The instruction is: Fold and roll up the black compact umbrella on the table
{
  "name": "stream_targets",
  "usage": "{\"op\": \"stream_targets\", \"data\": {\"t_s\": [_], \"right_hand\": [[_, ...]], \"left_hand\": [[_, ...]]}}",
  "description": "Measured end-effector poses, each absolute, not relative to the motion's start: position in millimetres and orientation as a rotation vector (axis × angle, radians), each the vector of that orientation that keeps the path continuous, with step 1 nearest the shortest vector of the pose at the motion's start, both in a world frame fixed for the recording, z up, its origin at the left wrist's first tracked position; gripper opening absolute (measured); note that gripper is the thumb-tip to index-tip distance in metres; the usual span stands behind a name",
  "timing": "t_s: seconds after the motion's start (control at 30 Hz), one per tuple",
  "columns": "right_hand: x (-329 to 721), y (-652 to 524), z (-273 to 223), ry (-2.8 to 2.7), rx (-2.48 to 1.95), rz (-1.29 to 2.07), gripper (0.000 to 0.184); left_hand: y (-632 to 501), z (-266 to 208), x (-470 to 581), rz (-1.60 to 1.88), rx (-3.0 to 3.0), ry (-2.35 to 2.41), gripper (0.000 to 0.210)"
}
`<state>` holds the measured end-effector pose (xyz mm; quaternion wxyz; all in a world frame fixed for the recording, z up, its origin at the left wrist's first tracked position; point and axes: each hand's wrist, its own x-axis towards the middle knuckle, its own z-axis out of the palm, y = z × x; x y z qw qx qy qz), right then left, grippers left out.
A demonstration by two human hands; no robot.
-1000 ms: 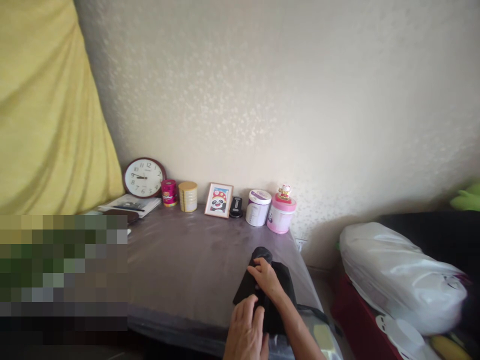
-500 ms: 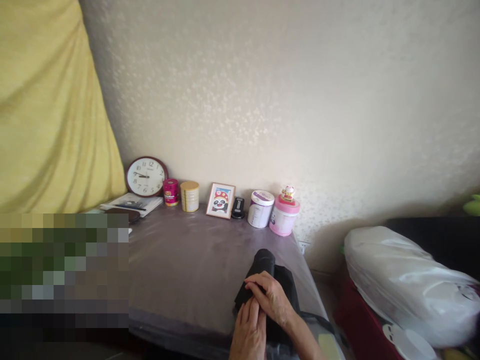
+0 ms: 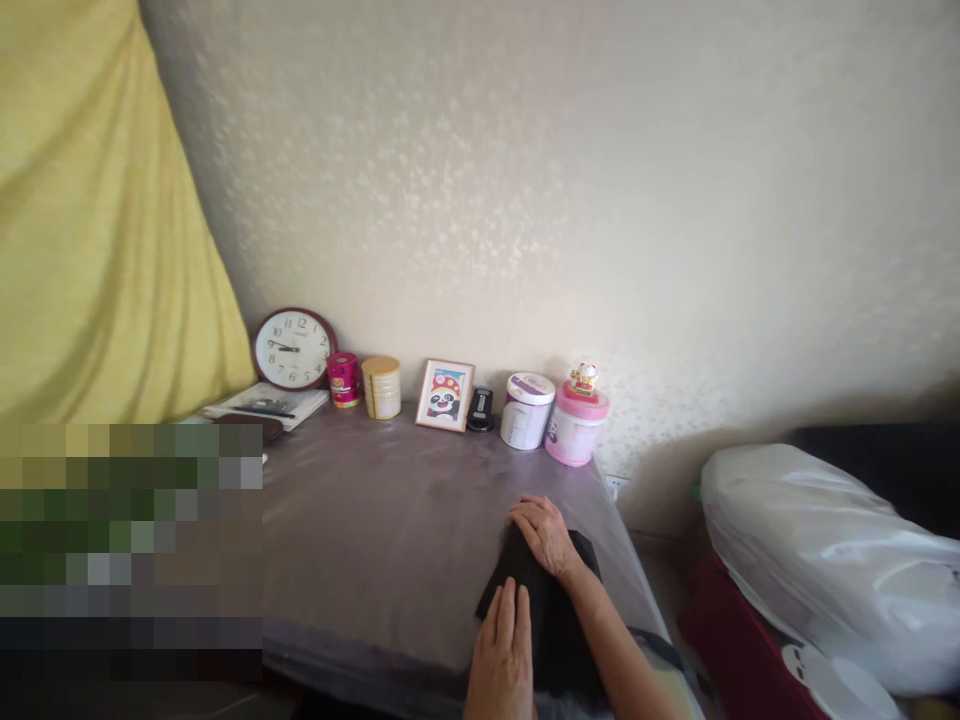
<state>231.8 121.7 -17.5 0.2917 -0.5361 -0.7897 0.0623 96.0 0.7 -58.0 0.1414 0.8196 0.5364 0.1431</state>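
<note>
A piece of black cloth (image 3: 536, 605), folded, lies near the table's right front part. My left hand (image 3: 501, 650) rests flat on its near left side, fingers stretched forward and close together. Over the cloth's far end lies my right hand (image 3: 546, 535), palm down, with its fingers slightly bent and pointing left. That far end is mostly covered by the right hand. What the cloth item is exactly, I cannot make out.
Along the wall stand a clock (image 3: 294, 348), a pink can (image 3: 344, 380), a yellow-lidded tin (image 3: 382, 388), a framed panda picture (image 3: 445, 396), a white tin (image 3: 527, 412) and a pink-lidded tub (image 3: 577, 427). A white plastic bag (image 3: 817, 570) sits beyond the table's right edge.
My right hand has moved forward, away from my left hand, onto the cloth's far end. The raised roll there now lies under it. My left hand has flattened with its fingers straighter.
</note>
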Motion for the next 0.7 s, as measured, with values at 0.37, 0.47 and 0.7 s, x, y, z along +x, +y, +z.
{"op": "stream_targets", "data": {"t_s": [0.37, 0.47, 0.7], "right_hand": [[226, 84, -14, -2.001, -1.308, -0.016, 0.028], [223, 83, -21, -2.066, -1.346, 0.000, 0.030], [273, 100, -28, -1.594, -1.817, -0.120, 0.035]], "left_hand": [[-1, -33, 93, 0.291, 2.204, 1.485, 0.075], [-2, -34, 91, 0.387, 2.174, 1.404, 0.078], [-10, -30, 83, 0.492, 2.135, 1.320, 0.097]]}}
